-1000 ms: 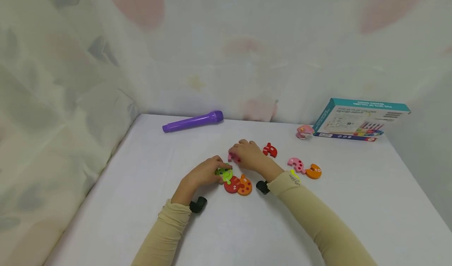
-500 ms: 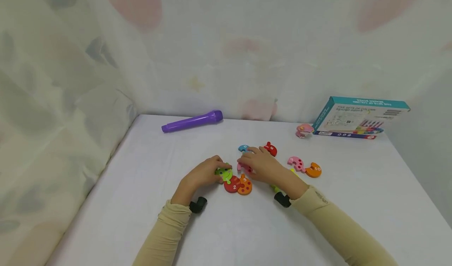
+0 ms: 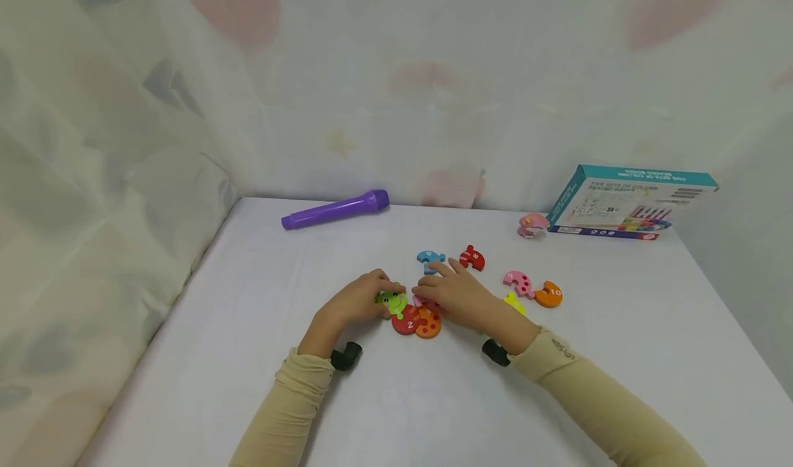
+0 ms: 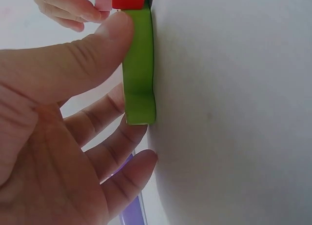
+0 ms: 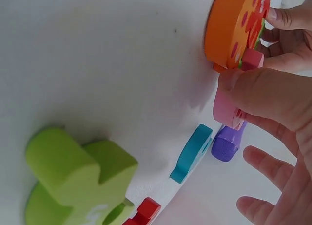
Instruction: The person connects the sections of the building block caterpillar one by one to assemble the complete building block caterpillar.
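Note:
My left hand (image 3: pixel 356 300) holds the smiling green head piece (image 3: pixel 394 302) of a number puzzle, its thumb along the piece's edge in the left wrist view. Joined to that head are the red piece marked 2 (image 3: pixel 405 322) and an orange dotted piece (image 3: pixel 429 326). Between thumb and fingers my right hand (image 3: pixel 463 300) pinches a pink puzzle piece (image 5: pixel 226 109), right at the orange piece's upper edge. Part of the pink piece is hidden by the fingers in the head view. A blue puzzle piece (image 3: pixel 427 257) lies just beyond the right fingertips.
Red piece 8 (image 3: pixel 474 258), pink piece 9 (image 3: pixel 517 283), orange piece 10 (image 3: pixel 548 294) and a yellow piece (image 3: pixel 514 302) lie to the right. A light green piece (image 5: pixel 73 171) sits below the right wrist. Farther back are a purple toy microphone (image 3: pixel 337 211), a pink figurine (image 3: pixel 532 225) and a box (image 3: pixel 632 204).
My right hand has brought the pink piece right and nearer, down to the orange dotted piece, uncovering the blue piece. The left hand stays on the green head.

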Demonstrator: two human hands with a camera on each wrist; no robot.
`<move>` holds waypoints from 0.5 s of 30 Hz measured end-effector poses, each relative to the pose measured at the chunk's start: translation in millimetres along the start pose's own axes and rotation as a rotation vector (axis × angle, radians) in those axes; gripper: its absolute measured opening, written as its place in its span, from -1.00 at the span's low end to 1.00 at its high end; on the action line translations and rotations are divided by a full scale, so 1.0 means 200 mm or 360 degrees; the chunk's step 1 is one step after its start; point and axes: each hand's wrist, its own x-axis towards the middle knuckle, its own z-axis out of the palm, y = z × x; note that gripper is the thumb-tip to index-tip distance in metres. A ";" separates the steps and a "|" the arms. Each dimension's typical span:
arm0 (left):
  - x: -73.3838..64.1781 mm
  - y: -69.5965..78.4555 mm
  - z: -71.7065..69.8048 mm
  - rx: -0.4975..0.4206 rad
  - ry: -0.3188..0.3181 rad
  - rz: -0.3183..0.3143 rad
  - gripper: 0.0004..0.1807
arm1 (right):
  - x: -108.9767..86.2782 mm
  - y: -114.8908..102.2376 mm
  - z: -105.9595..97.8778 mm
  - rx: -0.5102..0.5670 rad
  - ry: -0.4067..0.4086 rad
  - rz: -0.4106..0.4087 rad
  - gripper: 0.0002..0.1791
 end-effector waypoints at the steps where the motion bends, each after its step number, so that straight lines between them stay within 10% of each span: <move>1: 0.00 0.00 0.00 0.0000 -0.0002 -0.0010 -0.47 | 0.00 0.00 0.00 -0.0005 -0.0002 -0.0002 -0.58; 15: 0.01 -0.01 0.00 -0.0012 -0.0023 -0.0046 -0.46 | 0.00 -0.01 -0.01 -0.0060 -0.0118 0.0009 -0.48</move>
